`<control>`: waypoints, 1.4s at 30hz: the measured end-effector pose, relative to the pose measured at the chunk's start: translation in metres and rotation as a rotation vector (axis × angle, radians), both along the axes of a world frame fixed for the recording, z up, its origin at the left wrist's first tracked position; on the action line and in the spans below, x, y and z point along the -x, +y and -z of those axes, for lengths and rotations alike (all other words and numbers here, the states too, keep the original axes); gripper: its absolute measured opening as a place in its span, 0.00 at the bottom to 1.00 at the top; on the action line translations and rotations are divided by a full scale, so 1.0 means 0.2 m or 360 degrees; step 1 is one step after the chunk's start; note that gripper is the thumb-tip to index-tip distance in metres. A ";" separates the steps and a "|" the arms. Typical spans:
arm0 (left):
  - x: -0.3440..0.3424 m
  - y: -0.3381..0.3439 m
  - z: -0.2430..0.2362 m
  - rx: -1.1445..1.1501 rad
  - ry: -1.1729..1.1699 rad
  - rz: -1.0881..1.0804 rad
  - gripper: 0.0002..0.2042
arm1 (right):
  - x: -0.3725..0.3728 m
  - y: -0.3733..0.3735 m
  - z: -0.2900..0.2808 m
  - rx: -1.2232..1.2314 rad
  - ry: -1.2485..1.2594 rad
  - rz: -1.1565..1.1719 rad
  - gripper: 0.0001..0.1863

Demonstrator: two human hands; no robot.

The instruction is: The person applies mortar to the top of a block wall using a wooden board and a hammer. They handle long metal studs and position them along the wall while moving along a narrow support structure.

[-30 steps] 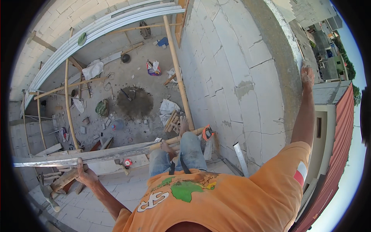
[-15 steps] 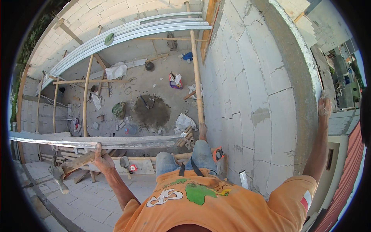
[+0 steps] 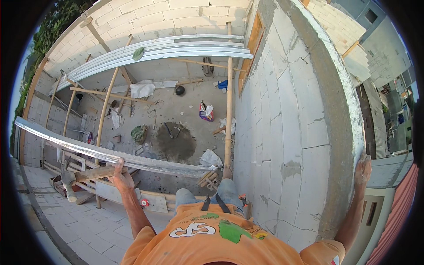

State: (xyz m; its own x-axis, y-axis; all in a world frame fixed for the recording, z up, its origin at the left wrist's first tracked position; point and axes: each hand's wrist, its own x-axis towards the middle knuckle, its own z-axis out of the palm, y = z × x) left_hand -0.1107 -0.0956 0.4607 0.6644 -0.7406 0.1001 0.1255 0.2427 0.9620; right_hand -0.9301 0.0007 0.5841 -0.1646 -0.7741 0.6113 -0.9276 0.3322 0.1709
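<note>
My left hand (image 3: 121, 177) is closed around the wooden handle of a hammer (image 3: 88, 176), whose dark head points left. Its raised fingers touch the near edge of a long silver metal channel (image 3: 145, 165). That channel slants across the bamboo frame, its left end farther away, its right end by a bundle of bamboo pieces (image 3: 208, 179). On the right, my right hand (image 3: 363, 169) lies with stretched fingers against the outer top edge of the block wall (image 3: 309, 154). It holds no tool.
More metal channels (image 3: 168, 49) span bamboo poles (image 3: 229, 110) farther off. Well below, the floor has a dark wet patch (image 3: 176, 143), a green sack (image 3: 138, 134) and white bags (image 3: 142, 89). A red tape measure (image 3: 145, 202) sits on a board near my left arm.
The view has shifted, and most of the scene sits lower in it. The near channel's left end has swung away from me. My left hand still grips the hammer; my right stays at the wall's edge.
</note>
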 end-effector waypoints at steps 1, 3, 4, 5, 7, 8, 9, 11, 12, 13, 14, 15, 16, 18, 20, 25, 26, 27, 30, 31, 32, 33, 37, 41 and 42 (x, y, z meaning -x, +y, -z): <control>0.02 -0.02 -0.01 -0.0015 0.0029 0.0027 0.15 | 0.00 0.00 -0.01 0.0024 -0.0001 -0.0016 0.16; 0.07 -0.06 -0.02 0.0003 0.0104 0.0013 0.13 | 0.01 -0.02 -0.05 -0.0359 -0.0341 0.0389 0.19; 0.09 -0.07 -0.03 0.0008 0.0082 -0.0045 0.13 | 0.01 -0.05 -0.08 -0.0380 -0.0363 0.0318 0.19; 0.10 -0.08 -0.04 0.0041 0.0129 -0.0073 0.13 | 0.01 -0.08 -0.11 -0.0459 -0.0432 0.0363 0.23; 0.11 -0.11 -0.06 0.0100 0.0133 -0.0039 0.12 | 0.02 -0.23 -0.18 -0.0549 -0.0503 0.0372 0.27; 0.11 -0.11 -0.08 0.0069 0.0129 -0.0096 0.12 | 0.04 -0.32 -0.22 -0.0545 -0.0795 0.0289 0.29; 0.12 -0.12 -0.08 0.0042 0.0083 -0.0089 0.11 | 0.05 -0.41 -0.25 -0.0514 -0.1097 0.0169 0.30; 0.13 -0.13 -0.08 0.0062 0.0069 -0.0056 0.12 | 0.05 -0.60 -0.27 -0.0324 -0.1005 -0.0264 0.28; 0.14 -0.13 -0.07 0.0067 0.0071 -0.0016 0.12 | 0.05 -0.69 -0.28 -0.0329 -0.0926 -0.0373 0.28; 0.15 -0.13 -0.07 0.0068 0.0113 -0.0076 0.14 | 0.05 -0.79 -0.30 -0.0362 -0.0938 -0.0365 0.29; 0.16 -0.13 -0.07 0.0132 0.0132 -0.0072 0.17 | 0.05 -0.86 -0.31 -0.0368 -0.0931 -0.0347 0.29; 0.16 -0.13 -0.07 0.0124 0.0123 -0.0052 0.21 | 0.03 -0.92 -0.30 -0.0344 -0.1050 -0.0208 0.32; 0.17 -0.12 -0.08 0.0046 0.0150 -0.0119 0.21 | 0.01 -0.97 -0.29 -0.0320 -0.1171 -0.0077 0.35; 0.18 -0.12 -0.09 0.0011 0.0010 -0.0221 0.21 | 0.00 -1.04 -0.30 -0.0471 -0.1241 -0.0091 0.38; 0.21 -0.11 -0.11 -0.0004 0.0076 -0.0176 0.22 | -0.01 -1.06 -0.30 -0.0625 -0.1306 -0.0098 0.42; 0.31 -0.12 -0.17 0.0121 -0.0012 -0.0205 0.21 | 0.00 -1.07 -0.28 -0.0415 -0.1268 -0.0089 0.47; 0.32 -0.13 -0.17 0.0045 0.0027 -0.0258 0.21 | 0.00 -1.07 -0.28 -0.0473 -0.1266 -0.0025 0.47; 0.33 -0.14 -0.19 0.0058 0.0014 -0.0290 0.21 | 0.00 -1.07 -0.27 -0.0494 -0.1104 -0.0007 0.46; 0.34 -0.15 -0.21 0.0052 0.0015 -0.0312 0.20 | -0.02 -1.08 -0.27 -0.0520 -0.0880 0.0113 0.45; 0.34 -0.16 -0.21 0.0081 0.0016 -0.0313 0.19 | -0.02 -1.09 -0.28 -0.0559 -0.0883 0.0106 0.43; 0.34 -0.17 -0.21 0.0115 0.0017 -0.0314 0.19 | -0.03 -1.09 -0.29 -0.0564 -0.0886 0.0094 0.41; 0.35 -0.18 -0.21 0.0168 -0.0022 -0.0253 0.18 | -0.04 -1.09 -0.29 -0.0533 -0.0922 0.0017 0.40; 0.38 -0.20 -0.21 0.0186 0.0016 -0.0293 0.13 | -0.05 -1.09 -0.30 -0.0532 -0.0914 0.0091 0.41; 0.41 -0.23 -0.15 0.0205 0.0092 -0.0315 0.04 | -0.04 -1.09 -0.29 -0.0547 -0.0996 0.0061 0.46; 0.40 -0.23 -0.14 0.0137 0.0160 -0.0404 0.04 | -0.04 -1.10 -0.29 -0.0554 -0.0947 0.0081 0.46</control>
State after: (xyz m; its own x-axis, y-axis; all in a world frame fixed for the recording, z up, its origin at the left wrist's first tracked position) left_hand -0.1901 -0.1412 0.4879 0.8372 -0.5411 0.0794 0.1443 0.3586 0.9223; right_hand -0.9220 -0.2184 0.6430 -0.4362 -0.8914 0.1227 -0.8814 0.3958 -0.2579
